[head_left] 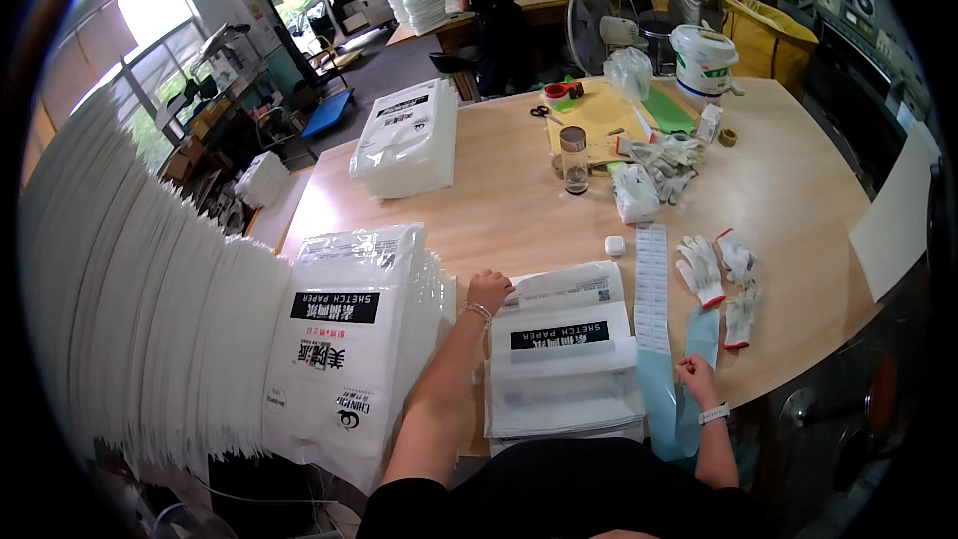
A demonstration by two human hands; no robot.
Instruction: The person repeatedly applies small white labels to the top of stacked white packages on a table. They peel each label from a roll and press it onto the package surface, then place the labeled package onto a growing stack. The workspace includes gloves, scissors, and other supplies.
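Note:
A flat, clear plastic bag (559,369) with a black printed band lies in front of me on similar bags. My left hand (489,291) is at its far left corner, fingers curled and pressed onto the film. Right of the bag runs a long strip of white labels (652,284), whose light blue backing (656,404) hangs over the near edge and loops back up. In front of that loop is my right hand (697,381), its thumb and fingertips pinched together. Whatever sits between those fingertips is too small to make out.
Left stand a stack of printed plastic packs (334,339) and a tall white stack (150,309). Another pack pile (404,140) lies farther back. White gloves (701,269), a small white case (615,246), a jar (575,160) and a bucket (703,60) are on the table. Two people work beyond.

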